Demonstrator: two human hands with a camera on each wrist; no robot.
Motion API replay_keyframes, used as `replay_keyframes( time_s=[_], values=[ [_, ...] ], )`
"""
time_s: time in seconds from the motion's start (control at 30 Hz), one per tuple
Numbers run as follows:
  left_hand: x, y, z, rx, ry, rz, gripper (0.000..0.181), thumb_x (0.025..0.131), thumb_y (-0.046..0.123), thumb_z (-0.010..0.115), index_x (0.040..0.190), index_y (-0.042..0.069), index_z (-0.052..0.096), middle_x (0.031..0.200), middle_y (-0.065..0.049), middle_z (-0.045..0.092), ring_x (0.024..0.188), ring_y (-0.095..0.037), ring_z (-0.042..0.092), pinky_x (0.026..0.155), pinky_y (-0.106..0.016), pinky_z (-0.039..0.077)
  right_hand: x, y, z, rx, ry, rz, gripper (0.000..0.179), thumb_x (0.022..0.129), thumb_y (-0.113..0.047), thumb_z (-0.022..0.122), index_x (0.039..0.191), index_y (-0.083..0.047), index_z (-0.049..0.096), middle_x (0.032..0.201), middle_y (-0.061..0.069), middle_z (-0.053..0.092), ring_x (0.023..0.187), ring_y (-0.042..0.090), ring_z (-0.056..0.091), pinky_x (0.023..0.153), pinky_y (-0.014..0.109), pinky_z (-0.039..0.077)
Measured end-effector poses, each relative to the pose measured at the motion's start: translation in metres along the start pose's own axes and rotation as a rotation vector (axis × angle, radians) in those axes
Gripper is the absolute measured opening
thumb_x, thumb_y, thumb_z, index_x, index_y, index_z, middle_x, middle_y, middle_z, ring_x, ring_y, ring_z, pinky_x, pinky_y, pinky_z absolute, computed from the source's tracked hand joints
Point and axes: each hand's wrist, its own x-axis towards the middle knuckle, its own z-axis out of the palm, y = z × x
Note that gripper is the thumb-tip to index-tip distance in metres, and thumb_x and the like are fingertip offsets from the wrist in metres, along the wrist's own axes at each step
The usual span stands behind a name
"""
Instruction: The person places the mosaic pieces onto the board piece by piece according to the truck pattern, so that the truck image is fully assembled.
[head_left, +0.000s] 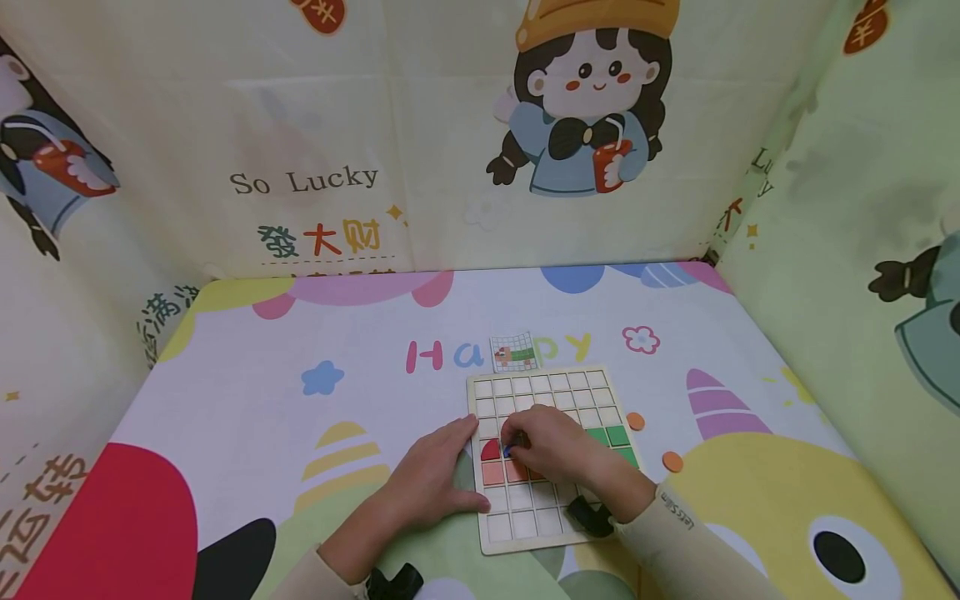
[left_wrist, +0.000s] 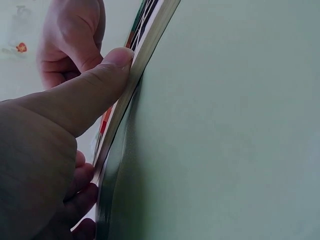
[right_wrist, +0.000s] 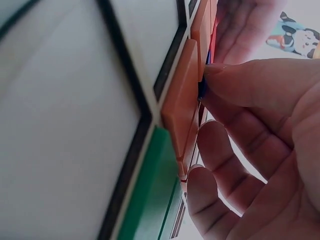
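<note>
A pale wooden grid board (head_left: 517, 543) with white square cells lies on the printed cloth. My left hand (head_left: 426, 477) rests along its left edge, fingers straight and thumb spread. In the left wrist view that thumb (left_wrist: 107, 75) presses the board's rim. My right hand (head_left: 551, 442) is over the middle-left cells, where thumb and forefinger pinch a small blue tile (right_wrist: 202, 90). A red curved tile (head_left: 490, 450) sits left of the fingertips. Salmon tiles (head_left: 492, 474) fill cells in the row below. Green tiles (head_left: 618, 436) occupy cells on the right; the hand hides the cells between.
A small pattern card (head_left: 514, 353) with a coloured grid picture lies just beyond the board's far edge. Two orange discs (head_left: 635, 422) lie to the right of the board. Printed cloth walls (head_left: 435, 125) rise behind and on both sides of the table.
</note>
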Motion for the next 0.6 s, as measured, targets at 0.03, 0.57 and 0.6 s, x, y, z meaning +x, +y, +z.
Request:
replay_keyframes(
  time_s=[0.03,0.57,0.6],
  values=[
    [0.0,0.0,0.0,-0.002,0.0,-0.001,0.103,0.074,0.048,0.086,0.151,0.001,0.038,0.153,-0.013,0.042,0.14,-0.031,0.04,0.111,-0.05,0.037,0.0,0.0,0.0,0.002,0.001,-0.002,0.015,0.088,-0.005,0.07,0.088,-0.02,0.069,0.081,-0.014,0.06,0.082,0.013,0.05,0.077,0.033,0.047],
    [0.0,-0.002,0.001,-0.007,-0.006,-0.001,0.104,0.074,0.05,0.086,0.152,0.001,0.037,0.154,-0.012,0.042,0.14,-0.031,0.04,0.111,-0.051,0.037,-0.01,0.011,-0.012,0.087,0.054,0.042,0.014,0.09,-0.012,0.073,0.103,-0.017,0.07,0.095,-0.01,0.065,0.084,0.011,0.057,0.077,0.034,0.052],
    [0.0,-0.002,0.001,-0.008,-0.007,-0.002,0.104,0.074,0.05,0.086,0.152,0.001,0.037,0.154,-0.012,0.042,0.14,-0.031,0.04,0.111,-0.051,0.037,-0.012,0.014,-0.014,0.09,0.062,0.047,0.014,0.09,-0.014,0.073,0.104,-0.017,0.07,0.095,-0.01,0.065,0.084,0.011,0.057,0.077,0.034,0.052]
  ],
)
